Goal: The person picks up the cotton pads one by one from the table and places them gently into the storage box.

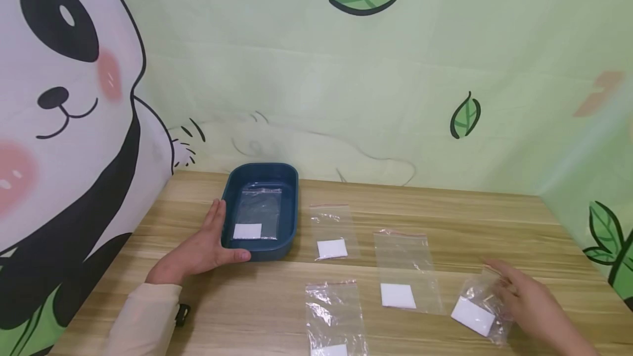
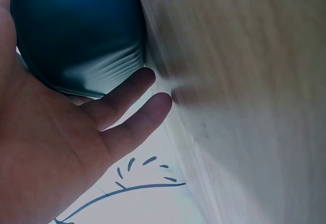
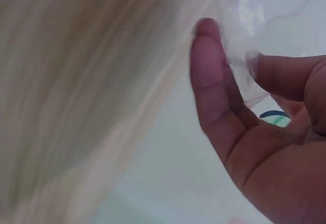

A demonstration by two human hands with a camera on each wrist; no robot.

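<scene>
A dark blue tray (image 1: 286, 243) stands at the back left of the table, with a clear zip bag (image 1: 262, 210) holding a white piece inside it. My left hand (image 1: 200, 249) rests against the tray's left side and near corner, its fingers straight and thumb along the near wall. At the right, my right hand (image 1: 536, 301) pinches a crumpled clear zip bag (image 1: 473, 315) between thumb and fingers. A white rectangular piece shows in that bag. In the right wrist view the clear plastic (image 3: 242, 25) hangs between the thumb and fingertips.
Between tray and right hand, three more clear zip bags lie on the wooden table (image 1: 237, 312): one beside the tray (image 1: 331, 224), one in the middle (image 1: 405, 262), one at the near edge (image 1: 333, 312). A printed cloth backdrop (image 1: 306, 70) rises behind.
</scene>
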